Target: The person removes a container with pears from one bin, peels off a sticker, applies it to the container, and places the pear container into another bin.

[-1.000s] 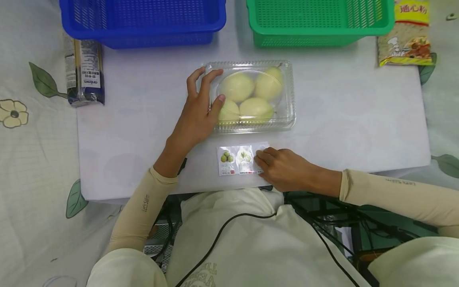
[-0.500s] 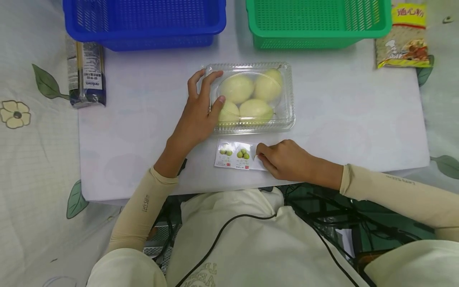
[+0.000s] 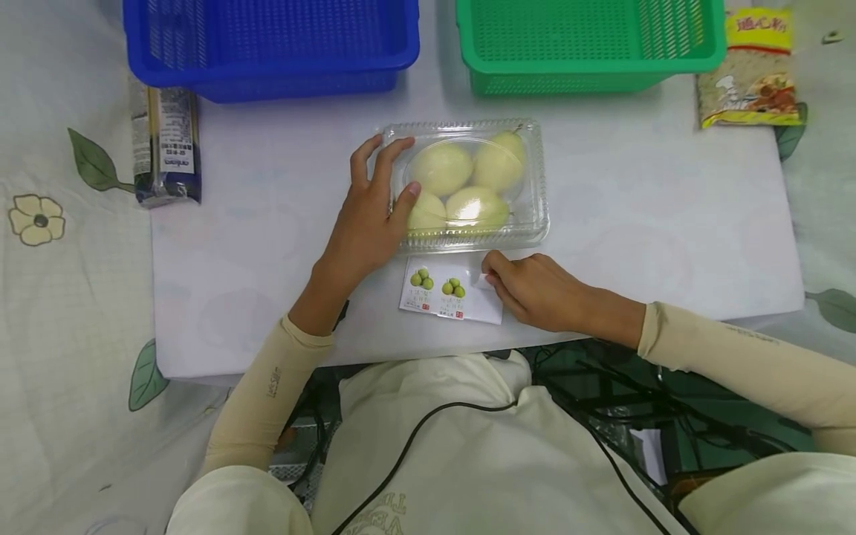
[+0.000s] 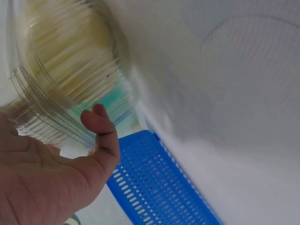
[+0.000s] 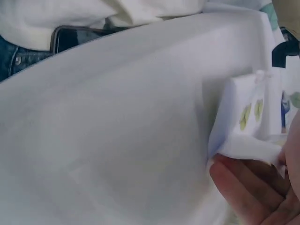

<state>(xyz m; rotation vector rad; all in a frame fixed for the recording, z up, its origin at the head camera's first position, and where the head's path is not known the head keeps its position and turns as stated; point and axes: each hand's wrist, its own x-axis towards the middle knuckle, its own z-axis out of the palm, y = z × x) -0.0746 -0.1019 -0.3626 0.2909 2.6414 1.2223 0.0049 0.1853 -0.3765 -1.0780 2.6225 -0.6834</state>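
A: How were the hands?
B: Left hand [image 3: 364, 215] partly curled, gripping the clear container [image 3: 537, 178] at nine o'clock. Right hand [image 3: 545, 293] closed to a pinch on the label sheet's [image 3: 438, 293] two o'clock part.
A: Sheet position?
B: Just off the container's six o'clock side; pale green fruit [image 3: 443, 169] lay inside the container.

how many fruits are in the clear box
4 visible: far left fruit, far right fruit, near left fruit, near right fruit, all inside the clear box; any underneath would be hidden.
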